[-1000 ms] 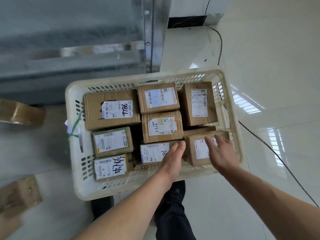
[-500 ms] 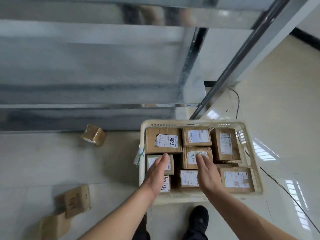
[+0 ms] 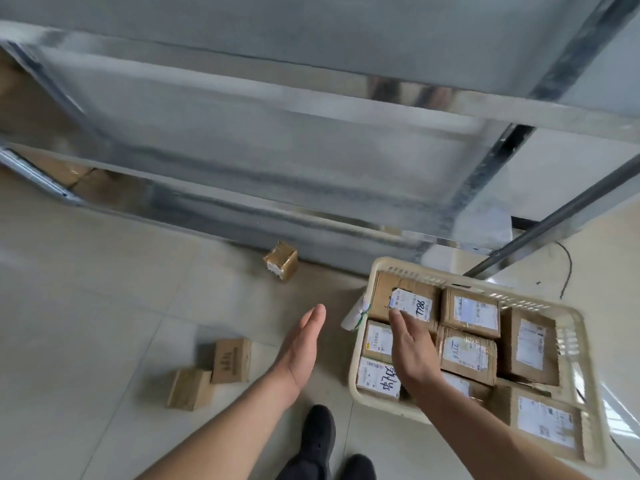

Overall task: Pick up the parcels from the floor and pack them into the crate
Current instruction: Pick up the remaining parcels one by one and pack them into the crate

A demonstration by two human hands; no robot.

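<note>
A cream plastic crate (image 3: 575, 327) stands on the floor at the right, filled with several labelled cardboard parcels (image 3: 468, 351). Three brown parcels lie on the tiles: a small taped one (image 3: 281, 260) by the metal rack, and two side by side at the lower left, an upright one (image 3: 231, 360) and a flat one (image 3: 188, 389). My left hand (image 3: 301, 348) hovers over bare floor left of the crate, fingers straight, holding nothing. My right hand (image 3: 410, 348) is stretched flat above the crate's left parcels, also holding nothing.
A shiny metal rack (image 3: 311, 140) fills the upper view, its base running behind the crate. A black cable (image 3: 568, 268) trails on the floor at the right. My black shoes (image 3: 320, 434) stand below the hands. More cardboard (image 3: 65, 171) sits under the rack at far left.
The view swung left and back, so the crate slid to the right. Both hands drew away from the crate's near parcels; my left hand now hovers over floor outside the crate.
</note>
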